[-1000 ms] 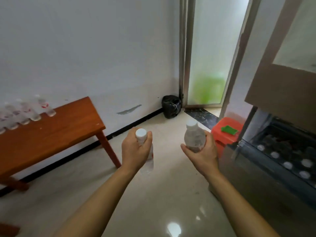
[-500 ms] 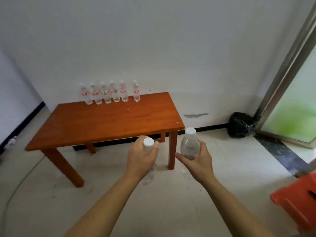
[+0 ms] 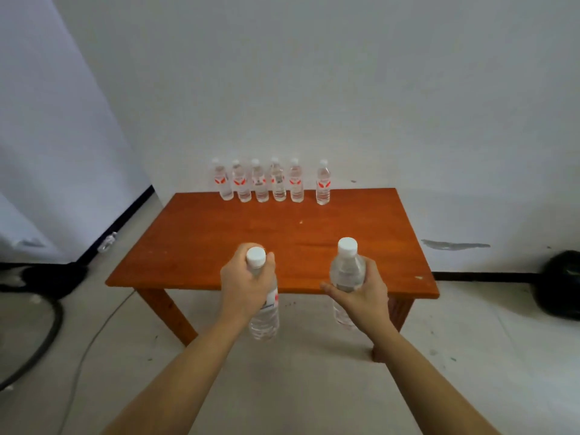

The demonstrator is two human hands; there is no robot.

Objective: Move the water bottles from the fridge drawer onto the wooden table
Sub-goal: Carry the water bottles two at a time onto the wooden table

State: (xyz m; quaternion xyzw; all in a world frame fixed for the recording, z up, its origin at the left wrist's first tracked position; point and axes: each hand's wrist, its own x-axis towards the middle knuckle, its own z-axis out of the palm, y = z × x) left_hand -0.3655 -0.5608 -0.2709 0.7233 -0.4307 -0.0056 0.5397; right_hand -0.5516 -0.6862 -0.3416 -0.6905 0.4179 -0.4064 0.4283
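Observation:
My left hand (image 3: 246, 285) grips a clear water bottle (image 3: 265, 321) with a white cap by its neck. My right hand (image 3: 364, 293) holds a second clear water bottle (image 3: 346, 268) around its body. Both bottles hang upright in front of the near edge of the wooden table (image 3: 219, 240). Along the table's far edge, against the wall, stand several water bottles with red labels (image 3: 276, 183) in a row. The fridge drawer is out of view.
A black bag (image 3: 561, 284) lies on the floor at the right by the wall. Dark cables (image 3: 47, 328) and a thin cord run over the floor at the left. White walls close the corner behind and left of the table.
My view has swung left, away from the fridge and door, and now faces the table squarely. Both hands with their bottles have come closer to the table's near edge.

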